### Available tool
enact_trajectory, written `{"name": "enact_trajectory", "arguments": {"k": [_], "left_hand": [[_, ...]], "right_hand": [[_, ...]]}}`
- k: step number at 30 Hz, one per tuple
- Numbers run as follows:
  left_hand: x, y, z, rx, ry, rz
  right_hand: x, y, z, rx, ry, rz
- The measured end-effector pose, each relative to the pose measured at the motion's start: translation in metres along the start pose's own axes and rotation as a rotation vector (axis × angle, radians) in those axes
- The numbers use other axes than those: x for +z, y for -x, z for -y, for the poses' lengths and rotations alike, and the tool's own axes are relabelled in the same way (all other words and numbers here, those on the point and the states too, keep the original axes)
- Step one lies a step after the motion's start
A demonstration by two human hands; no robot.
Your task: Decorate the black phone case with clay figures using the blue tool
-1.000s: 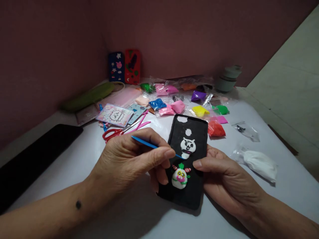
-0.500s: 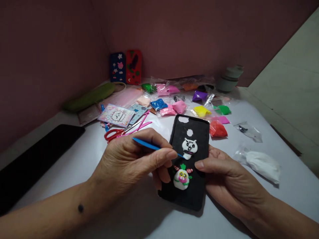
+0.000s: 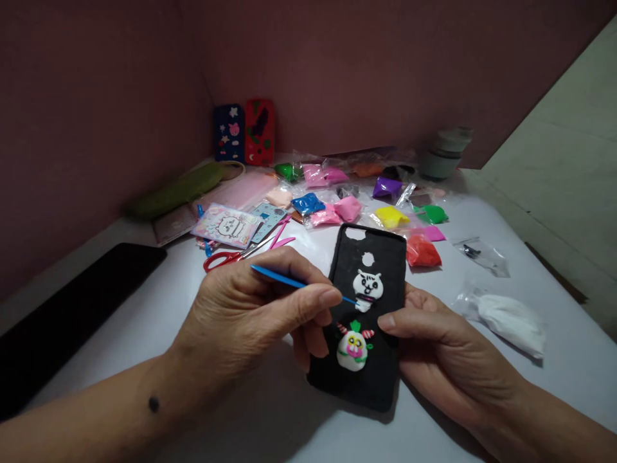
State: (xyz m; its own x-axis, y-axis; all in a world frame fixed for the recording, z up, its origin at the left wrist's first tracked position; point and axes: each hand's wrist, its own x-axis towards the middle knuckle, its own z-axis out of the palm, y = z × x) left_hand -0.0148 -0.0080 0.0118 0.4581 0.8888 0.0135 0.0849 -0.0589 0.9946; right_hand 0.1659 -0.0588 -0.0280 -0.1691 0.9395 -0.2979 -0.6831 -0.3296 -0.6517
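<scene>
My left hand [image 3: 270,308] pinches a blue clay modelling tool [image 3: 279,277] between thumb and forefinger. The tool's thin tip touches the white clay body under a white clay animal face [image 3: 368,285] with black features. This figure is stuck on a black phone case [image 3: 322,379], tilted up over the table. My right hand [image 3: 443,334] grips the case's right edge, thumb on top and fingers behind it. Lower on the case sits a second clay figure [image 3: 351,354], white with yellow eyes, a pink mouth, striped horns and a green tuft.
Behind the case lie several bags of coloured clay [image 3: 348,209]. A bag of white clay [image 3: 511,323] lies at right. Red-handled scissors [image 3: 222,260] and a picture card [image 3: 227,225] are at left. Blue [image 3: 228,134] and red [image 3: 260,132] decorated cases lean on the wall.
The tool tip stays at the white clay under the animal face, its handle shifted slightly. Both hands keep their grip; the whole view has shifted a little.
</scene>
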Motion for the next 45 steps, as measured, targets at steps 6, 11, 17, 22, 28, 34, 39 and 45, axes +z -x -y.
{"name": "enact_trajectory", "arguments": {"k": [6,11,17,22,28,34,39,45], "left_hand": [[0.001,-0.0004,0.0028,-0.014,-0.011,0.013],[-0.001,0.0024,0.0006,-0.003,-0.094,0.025],[-0.0009,0.0064,0.0,0.025,-0.085,0.001],[-0.0007,0.006,-0.0017,0.009,-0.074,0.028],[-0.001,0.0068,-0.0012,-0.005,-0.105,0.044],[-0.0025,0.008,-0.0024,-0.001,-0.095,0.045],[-0.0013,0.0077,-0.0039,0.005,-0.093,0.052],[0.0017,0.0076,0.0002,0.03,-0.138,-0.003]], "right_hand": [[0.0013,-0.0006,-0.0005,0.006,0.002,0.027],[0.0018,-0.0004,0.0001,0.001,-0.007,0.017],[0.0029,-0.0004,0.0018,-0.002,0.004,-0.01],[0.0051,0.0006,0.0016,0.008,0.016,-0.024],[0.0068,-0.0004,0.0014,-0.001,0.012,-0.012],[0.0046,0.0004,0.0012,-0.004,0.008,-0.008],[0.0058,0.0005,0.0018,-0.006,0.011,-0.008],[0.0076,-0.001,0.0017,-0.004,0.009,0.001]]}}
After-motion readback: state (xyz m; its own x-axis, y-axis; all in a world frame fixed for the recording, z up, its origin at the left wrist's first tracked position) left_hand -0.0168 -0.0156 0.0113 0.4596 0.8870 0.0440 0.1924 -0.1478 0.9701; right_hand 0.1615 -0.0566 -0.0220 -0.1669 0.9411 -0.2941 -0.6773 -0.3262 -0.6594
